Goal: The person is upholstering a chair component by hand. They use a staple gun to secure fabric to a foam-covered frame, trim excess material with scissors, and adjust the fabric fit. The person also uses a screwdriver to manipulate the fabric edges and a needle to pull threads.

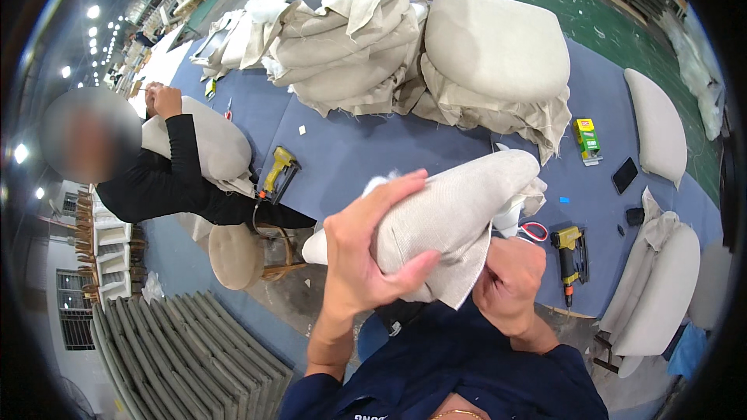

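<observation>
A beige fabric-covered seat cushion (pixel 459 206) is tilted up in front of my chest, with a loose flap of cloth along its lower edge. My left hand (pixel 369 245) grips its left part, fingers over the top and thumb pressed on the face. My right hand (pixel 510 280) is closed at the flap's right edge, the cloth running into its fingers; the fingertips are partly hidden. White padding shows at the cushion's edges. Just beyond my right hand lie red-handled scissors (pixel 534 232) and a yellow-and-black staple gun (pixel 572 260).
Covered cushions (pixel 498 47) and loose fabric are piled across the blue table (pixel 342 159). A green-yellow box (pixel 587 141) and a phone (pixel 625 175) lie at right. Another staple gun (pixel 278 173) rests near a co-worker (pixel 171 163), who handles a cushion. Grey panels (pixel 187 350) stand at lower left.
</observation>
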Motion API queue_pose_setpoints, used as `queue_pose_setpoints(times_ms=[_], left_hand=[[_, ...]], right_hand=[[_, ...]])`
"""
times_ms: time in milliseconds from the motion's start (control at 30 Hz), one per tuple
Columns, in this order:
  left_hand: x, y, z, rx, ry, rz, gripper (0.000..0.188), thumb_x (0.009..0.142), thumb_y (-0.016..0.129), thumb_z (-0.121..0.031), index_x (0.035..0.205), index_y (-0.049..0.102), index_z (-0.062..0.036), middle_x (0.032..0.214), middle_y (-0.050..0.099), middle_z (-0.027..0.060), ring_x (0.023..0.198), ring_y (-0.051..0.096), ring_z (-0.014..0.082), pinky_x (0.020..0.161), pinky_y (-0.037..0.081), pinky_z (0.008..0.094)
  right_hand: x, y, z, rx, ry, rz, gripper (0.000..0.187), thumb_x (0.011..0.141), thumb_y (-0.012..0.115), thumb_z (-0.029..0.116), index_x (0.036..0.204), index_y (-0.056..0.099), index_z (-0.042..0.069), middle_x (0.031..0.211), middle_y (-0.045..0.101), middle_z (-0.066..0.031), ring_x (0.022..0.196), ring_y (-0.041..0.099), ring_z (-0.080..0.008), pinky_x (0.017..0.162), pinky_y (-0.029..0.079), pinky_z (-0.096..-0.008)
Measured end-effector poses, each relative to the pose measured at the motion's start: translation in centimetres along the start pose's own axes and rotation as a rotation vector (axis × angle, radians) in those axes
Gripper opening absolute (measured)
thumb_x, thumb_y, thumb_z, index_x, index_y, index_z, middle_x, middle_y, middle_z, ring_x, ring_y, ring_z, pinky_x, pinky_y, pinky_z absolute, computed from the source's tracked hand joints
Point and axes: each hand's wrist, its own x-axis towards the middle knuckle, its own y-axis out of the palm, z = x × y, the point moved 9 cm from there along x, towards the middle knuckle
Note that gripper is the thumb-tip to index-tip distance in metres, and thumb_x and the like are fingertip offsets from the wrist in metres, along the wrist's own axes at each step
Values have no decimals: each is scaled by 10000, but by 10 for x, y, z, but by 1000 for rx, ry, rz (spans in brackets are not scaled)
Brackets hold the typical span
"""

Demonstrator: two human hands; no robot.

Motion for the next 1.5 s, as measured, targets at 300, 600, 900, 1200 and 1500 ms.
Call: queue_pose_setpoints(times_ms=[300,600,900,1200,1500], left_hand=[[-17,9,-8,-14,50,-130,694,621,788,-198,1228,599,81,1096,727,195,914,719,338,826,548,368],[-29,26,-23,167,26,-91,840,660,775,-257,1342,464,121,1135,729,198,949,707,366,869,538,389],[-45,17,-25,197,165,-174,849,759,705,-323,1370,360,155,1086,727,242,904,706,406,852,565,416],[-45,11,0,13,206,-155,766,858,652,-329,1368,325,141,1093,699,303,911,705,377,814,559,408],[-40,12,1,-28,114,-288,735,816,662,-200,1382,334,135,1124,673,286,926,658,333,857,514,411]], right_hand=[[2,-6,0,32,-114,121,233,580,777,32,700,577,46,605,467,-35,469,463,-210,456,303,-343],[-21,-23,0,39,62,87,193,600,736,-10,619,546,17,555,450,-43,423,401,-203,438,245,-337],[-17,-8,10,101,-136,245,159,544,680,102,644,585,23,583,449,-40,445,428,-169,435,257,-314],[2,9,14,42,-237,251,287,421,724,128,660,581,58,597,445,-17,469,459,-159,447,279,-306],[-9,-4,-6,-86,-176,201,279,466,745,121,676,571,61,591,422,-18,466,426,-173,448,264,-326]])
